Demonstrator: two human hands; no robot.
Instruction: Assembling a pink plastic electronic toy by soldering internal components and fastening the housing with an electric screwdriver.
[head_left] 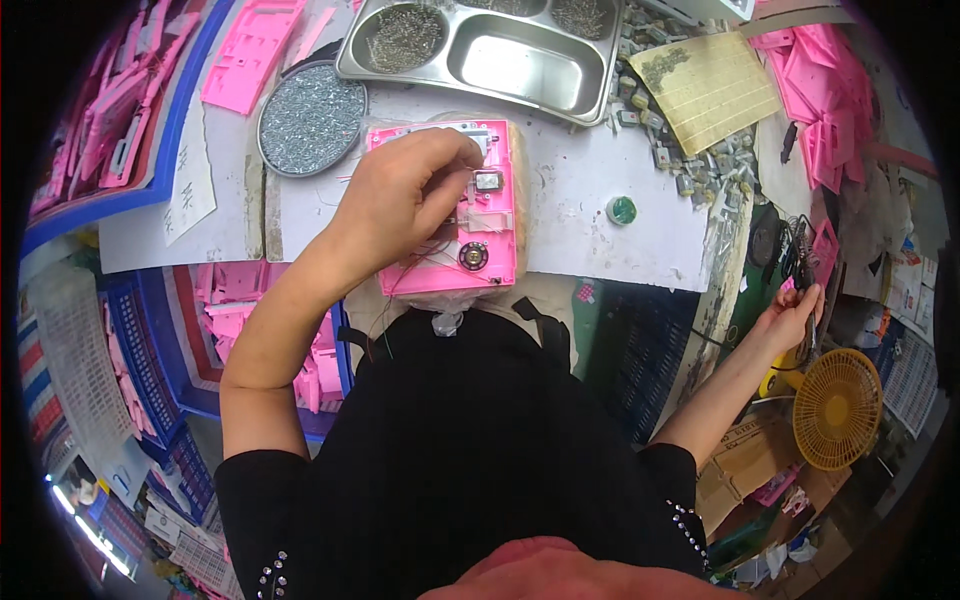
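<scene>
A pink plastic casing (440,282) lies before me on a padded, plastic-wrapped block. Over its upper part is my left hand (405,190), fingers curled and bent inward; what the fingertips pinch, if anything, is hidden. Beside those fingers a small metal motor (489,181) sits in the casing. Lower down are a clear plastic piece (487,221), a round black speaker (473,257) and thin loose wires. Far out to the right, my right hand (790,318) is closed among dark cables (800,250) at the table's side; its grasped thing is too small to tell.
Behind the casing stand a round dish of small screws (312,120) and a steel compartment tray (480,90) with metal parts. Several small motors (690,170) lie by a yellowish sheet (708,90). A green-topped container (621,210) stands on the white paper. A yellow fan (838,408) is lower right.
</scene>
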